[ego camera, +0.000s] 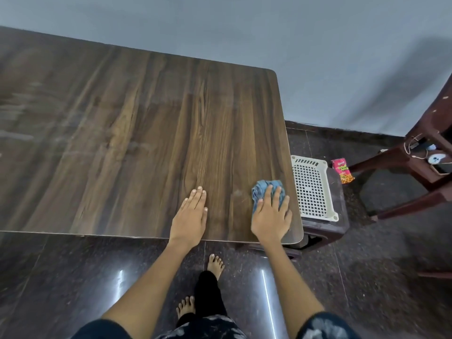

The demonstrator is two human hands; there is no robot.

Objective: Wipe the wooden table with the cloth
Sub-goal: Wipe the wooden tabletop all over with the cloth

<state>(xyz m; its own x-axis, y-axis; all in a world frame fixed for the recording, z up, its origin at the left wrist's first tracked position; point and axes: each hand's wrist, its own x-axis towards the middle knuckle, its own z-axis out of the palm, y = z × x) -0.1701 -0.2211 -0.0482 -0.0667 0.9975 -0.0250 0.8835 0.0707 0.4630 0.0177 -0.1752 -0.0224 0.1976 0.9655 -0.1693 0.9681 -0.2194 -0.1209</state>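
One table (146,133), one cloth (265,189) and two hands were in view. The cloth was blue and crumpled, lying near the table's near right corner under the right hand (271,216), which pressed on it with fingers spread. The left hand (190,214) lay flat on bare wood, fingers together, holding nothing; beside the table one white basket (315,189) sat upside down.
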